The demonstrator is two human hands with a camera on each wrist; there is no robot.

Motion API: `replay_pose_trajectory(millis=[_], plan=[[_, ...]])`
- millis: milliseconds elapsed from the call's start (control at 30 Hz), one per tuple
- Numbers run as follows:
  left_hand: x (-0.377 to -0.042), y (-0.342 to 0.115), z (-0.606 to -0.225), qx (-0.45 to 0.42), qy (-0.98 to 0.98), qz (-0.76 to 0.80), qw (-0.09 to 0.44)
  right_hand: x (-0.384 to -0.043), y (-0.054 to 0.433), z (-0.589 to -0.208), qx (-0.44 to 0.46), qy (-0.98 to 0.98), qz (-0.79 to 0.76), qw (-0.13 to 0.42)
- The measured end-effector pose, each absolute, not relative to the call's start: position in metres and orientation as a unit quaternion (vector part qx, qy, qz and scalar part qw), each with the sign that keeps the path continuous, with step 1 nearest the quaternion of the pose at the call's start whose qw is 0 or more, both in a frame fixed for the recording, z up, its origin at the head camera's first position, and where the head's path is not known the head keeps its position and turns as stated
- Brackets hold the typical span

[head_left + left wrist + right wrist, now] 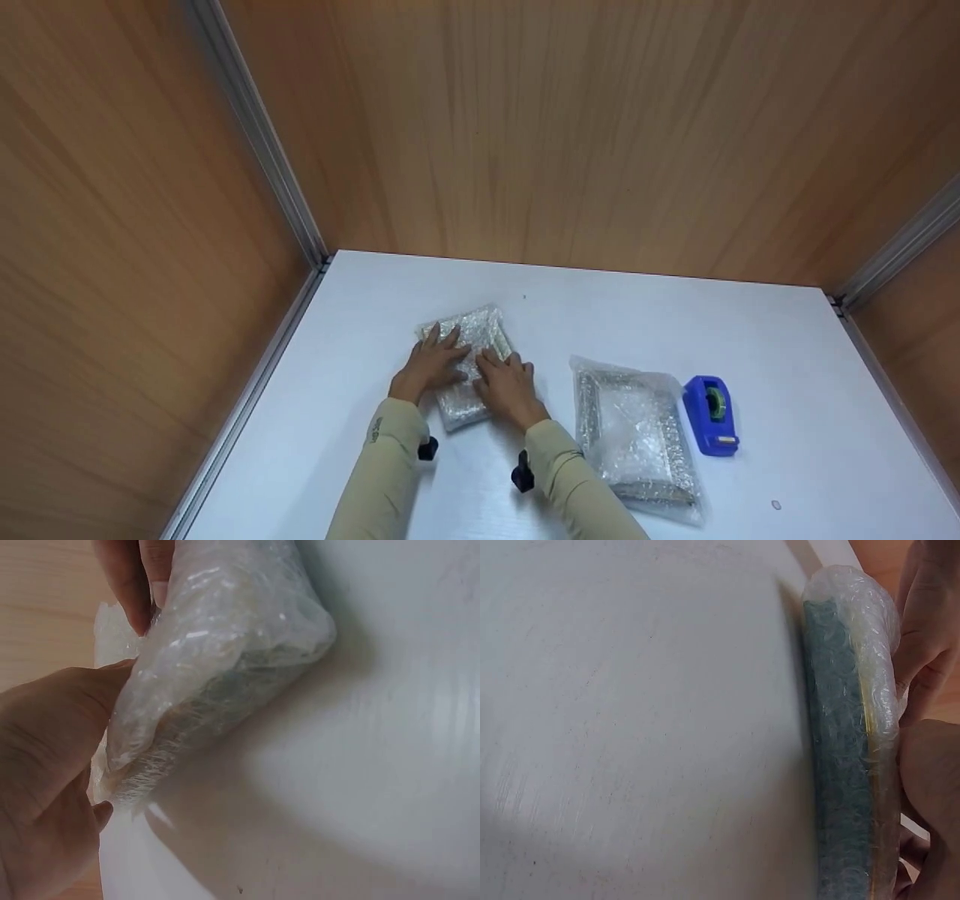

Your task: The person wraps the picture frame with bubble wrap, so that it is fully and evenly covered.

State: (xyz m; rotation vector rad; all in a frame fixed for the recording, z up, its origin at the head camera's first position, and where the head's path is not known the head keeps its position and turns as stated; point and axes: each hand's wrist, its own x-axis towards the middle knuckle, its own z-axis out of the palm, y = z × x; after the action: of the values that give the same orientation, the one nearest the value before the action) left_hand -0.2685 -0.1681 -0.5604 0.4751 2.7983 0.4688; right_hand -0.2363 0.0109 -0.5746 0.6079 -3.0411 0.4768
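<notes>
A flat package in bubble wrap (461,409) lies on the white table between both hands. My left hand (429,369) rests on its left side with the fingers spread over the wrap. From the right, my right hand (510,388) touches the top of the wrap near the middle, its fingers slightly bent. Up close in the left wrist view, the bubble wrap (217,637) is folded at one end. The right wrist view shows a dark greenish body with a yellowish edge inside the wrap (844,735). Some fingertips are hidden.
A second bubble-wrapped framed item (634,435) lies right of the hands. Beside it stands a blue tape dispenser (709,416) with a green roll. A small clear scrap (776,505) is near the front right. Wooden panels (562,135) enclose the table.
</notes>
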Motion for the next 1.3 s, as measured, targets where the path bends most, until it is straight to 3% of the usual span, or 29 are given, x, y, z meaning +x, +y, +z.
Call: replay_pose_trajectory(millis=[367, 667, 900, 1300], plan=[[-0.269, -0.17, -0.558, 0.141, 0.958, 0.189, 0.163, -0.231, 0.009, -0.578, 0.199, -0.966, 0.16, 0.042], [-0.269, -0.171, -0.56, 0.132, 0.952, 0.215, 0.173, -0.217, 0.025, -0.577, 0.203, -0.925, 0.317, 0.04], [-0.267, -0.174, -0.56, 0.12, 0.948, 0.231, 0.18, -0.202, 0.049, -0.55, 0.163, -0.883, 0.441, 0.02], [-0.264, -0.178, -0.562, 0.12, 0.945, 0.238, 0.19, -0.172, 0.116, -0.515, 0.096, -0.857, 0.497, 0.1]])
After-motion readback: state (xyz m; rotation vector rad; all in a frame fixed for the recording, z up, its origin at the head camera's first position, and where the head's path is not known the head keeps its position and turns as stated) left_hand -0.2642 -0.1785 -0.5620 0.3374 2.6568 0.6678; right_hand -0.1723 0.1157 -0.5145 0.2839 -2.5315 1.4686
